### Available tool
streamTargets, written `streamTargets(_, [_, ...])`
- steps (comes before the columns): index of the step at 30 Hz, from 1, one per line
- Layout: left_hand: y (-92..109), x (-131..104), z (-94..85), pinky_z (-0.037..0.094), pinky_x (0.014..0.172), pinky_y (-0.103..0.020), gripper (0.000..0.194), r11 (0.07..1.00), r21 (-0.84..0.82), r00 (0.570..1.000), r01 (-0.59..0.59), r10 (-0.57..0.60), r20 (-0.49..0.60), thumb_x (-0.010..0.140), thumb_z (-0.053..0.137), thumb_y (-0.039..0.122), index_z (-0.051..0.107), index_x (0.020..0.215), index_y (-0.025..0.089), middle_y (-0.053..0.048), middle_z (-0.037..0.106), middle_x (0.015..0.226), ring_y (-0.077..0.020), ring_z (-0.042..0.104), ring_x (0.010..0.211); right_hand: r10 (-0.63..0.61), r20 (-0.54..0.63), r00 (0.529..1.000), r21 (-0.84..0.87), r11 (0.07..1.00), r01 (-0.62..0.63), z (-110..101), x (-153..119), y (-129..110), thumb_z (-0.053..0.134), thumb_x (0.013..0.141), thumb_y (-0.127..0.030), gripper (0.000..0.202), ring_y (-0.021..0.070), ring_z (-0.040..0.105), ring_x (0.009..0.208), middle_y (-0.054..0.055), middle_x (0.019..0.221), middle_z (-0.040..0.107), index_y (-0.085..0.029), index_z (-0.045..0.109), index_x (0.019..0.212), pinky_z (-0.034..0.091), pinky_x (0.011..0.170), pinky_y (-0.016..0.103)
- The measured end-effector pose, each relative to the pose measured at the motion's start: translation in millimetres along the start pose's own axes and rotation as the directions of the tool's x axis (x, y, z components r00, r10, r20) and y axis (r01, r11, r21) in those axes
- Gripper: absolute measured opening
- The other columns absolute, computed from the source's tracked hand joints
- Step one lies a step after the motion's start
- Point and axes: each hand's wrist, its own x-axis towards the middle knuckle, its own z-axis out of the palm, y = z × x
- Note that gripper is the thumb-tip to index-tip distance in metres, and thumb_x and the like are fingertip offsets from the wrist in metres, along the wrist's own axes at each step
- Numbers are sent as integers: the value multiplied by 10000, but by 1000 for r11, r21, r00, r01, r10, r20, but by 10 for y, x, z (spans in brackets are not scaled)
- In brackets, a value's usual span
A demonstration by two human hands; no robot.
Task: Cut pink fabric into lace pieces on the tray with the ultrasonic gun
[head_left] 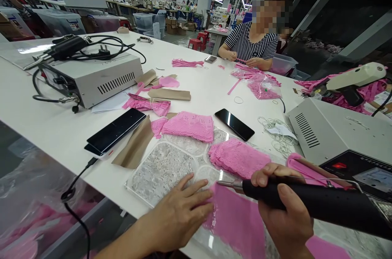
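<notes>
Fingers spread, my left hand (179,214) lies flat on the clear-topped marbled board (165,165), its fingertips on the left edge of a pink fabric piece (237,224). My right hand (284,206) is wrapped round a black handheld tool (318,202) with a metal tip. That tip points left and meets the top edge of the pink piece, close to my left fingertips. Just above the tool tip sits a stack of pink lace pieces (239,157). Another pink lace stack (188,126) lies farther back to the left.
Phones (234,124) (116,130) lie on the white table (104,169). A grey box with cable (107,79) stands left, a second machine (339,128) right. Brown paper (133,144) and elastic bands (280,136) lie between. Across the table sits a person in stripes (252,42).
</notes>
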Motion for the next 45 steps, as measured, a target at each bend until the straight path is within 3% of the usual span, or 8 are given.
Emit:
streamTargets(9, [15,-6,-21,244,1165,-453,219,1000,-9,1000,6,-6,-2,942,488,181,621,1114,167,-73,647,1231,-245,494,1281,14,-1,1000,-24,1000,-14,7,10,-17,664,733,-258,86,108,524,587,-13,741,515,-211,599,766,510,563,302])
streamTargets(13, [26,-103,-92,234,1174,-420,216,1000,-10,1000,0,0,-4,933,516,184,618,1123,165,-65,645,1237,-234,489,1286,28,-27,999,4,1000,-28,34,4,-47,657,712,-262,90,102,514,569,-7,747,519,-203,610,761,497,534,293])
streamTargets(20, [30,-305,-198,259,1162,-382,263,999,-37,1000,16,-17,-25,932,493,174,599,1172,195,-37,655,1232,-213,484,1291,57,56,997,9,998,-58,60,-77,-39,647,725,-275,91,106,514,561,-7,738,518,-210,611,777,489,523,293])
streamTargets(29, [45,-297,-157,214,1178,-420,279,999,-37,1000,17,-18,-6,909,510,183,589,1176,188,-57,634,1259,-231,456,1313,60,39,997,-5,998,-60,85,-91,-26,646,705,-256,85,107,508,561,-8,727,522,-208,614,767,491,522,292])
streamTargets(38, [47,-233,64,144,1186,-474,249,999,41,999,21,-19,-45,944,515,285,588,1164,195,-60,616,1274,-230,424,1329,72,27,997,-14,997,-71,4,-95,-30,642,685,-274,116,108,495,556,-13,724,500,-195,592,754,482,505,294])
streamTargets(45, [46,-232,-4,113,1191,-464,285,999,50,1000,-2,4,-27,955,493,340,589,1163,171,-61,574,1335,-247,421,1330,71,46,996,-7,997,-71,29,-107,-21,642,706,-283,119,108,494,567,-9,747,503,-206,597,784,480,519,296])
